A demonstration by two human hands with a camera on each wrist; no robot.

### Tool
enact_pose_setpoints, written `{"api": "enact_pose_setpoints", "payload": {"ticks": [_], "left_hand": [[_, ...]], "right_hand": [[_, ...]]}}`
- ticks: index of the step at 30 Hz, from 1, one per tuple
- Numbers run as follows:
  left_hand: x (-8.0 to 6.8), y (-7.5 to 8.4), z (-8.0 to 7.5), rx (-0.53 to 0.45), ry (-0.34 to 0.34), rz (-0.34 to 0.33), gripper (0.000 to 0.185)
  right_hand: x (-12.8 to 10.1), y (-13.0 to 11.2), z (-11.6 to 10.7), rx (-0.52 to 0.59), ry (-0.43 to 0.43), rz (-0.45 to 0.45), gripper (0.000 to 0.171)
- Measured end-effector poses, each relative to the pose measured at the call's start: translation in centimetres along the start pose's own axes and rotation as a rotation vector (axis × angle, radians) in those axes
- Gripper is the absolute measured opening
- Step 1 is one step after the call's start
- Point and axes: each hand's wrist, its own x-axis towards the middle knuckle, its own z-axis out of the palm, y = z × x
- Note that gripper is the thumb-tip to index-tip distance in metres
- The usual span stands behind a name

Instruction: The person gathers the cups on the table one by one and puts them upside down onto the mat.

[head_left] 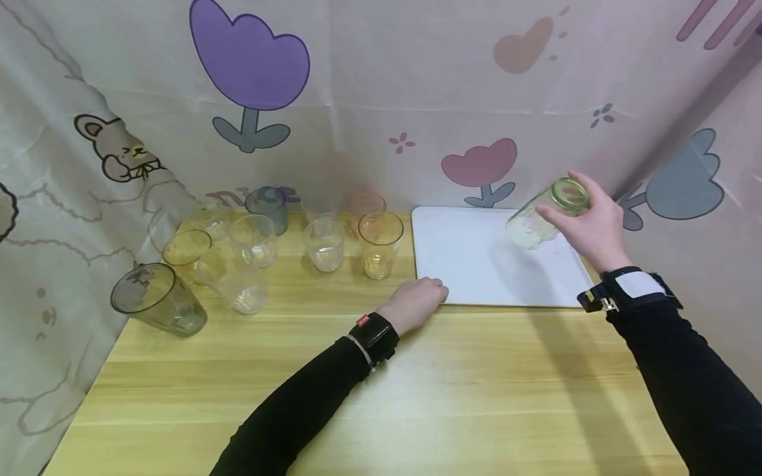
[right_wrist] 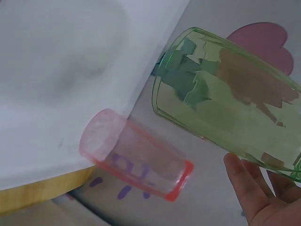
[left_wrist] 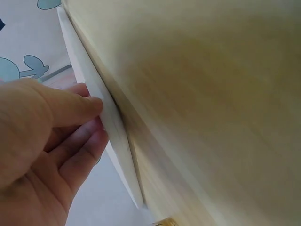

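My right hand (head_left: 589, 225) holds a green glass (head_left: 536, 218) near its thick base, tilted with the mouth lower, above the white tray (head_left: 464, 258). In the right wrist view the glass (right_wrist: 225, 94) is clear of the tray (right_wrist: 47, 94). A pink glass (right_wrist: 141, 160) stands mouth down at the tray's far right corner; the right hand and green glass mostly hide it in the head view. My left hand (head_left: 417, 301) is at the tray's near left corner. In the left wrist view its thumb and fingertips (left_wrist: 95, 107) pinch the rim.
Left of the tray stand an amber glass (head_left: 379, 254), another pink glass (head_left: 364, 203) and a clear glass (head_left: 324, 248). Farther left are several clear and tinted glasses, with a smoky grey glass (head_left: 161, 307) nearest the table's left edge. A printed curtain (head_left: 357, 79) hangs behind.
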Motion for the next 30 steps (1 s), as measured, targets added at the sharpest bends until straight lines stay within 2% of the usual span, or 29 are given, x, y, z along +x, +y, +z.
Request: {"api": "enact_pose_setpoints", "payload": {"ticks": [9,17,30], "left_hand": [[-0.1,-0.2,0.2,-0.006,0.031,0.002,0.021],[-0.2,0.1,0.0,-0.006,0.025,-0.005,0.021],[-0.2,0.0,0.2,0.004,0.029,0.007,0.020]], "right_hand": [[1.2,3.2,0.0,-0.041,-0.069,0.070,0.086],[1.7,6.0,0.1,-0.070,-0.104,0.138,0.090],[2.0,8.6,0.1,-0.083,-0.135,0.219,0.094]]}}
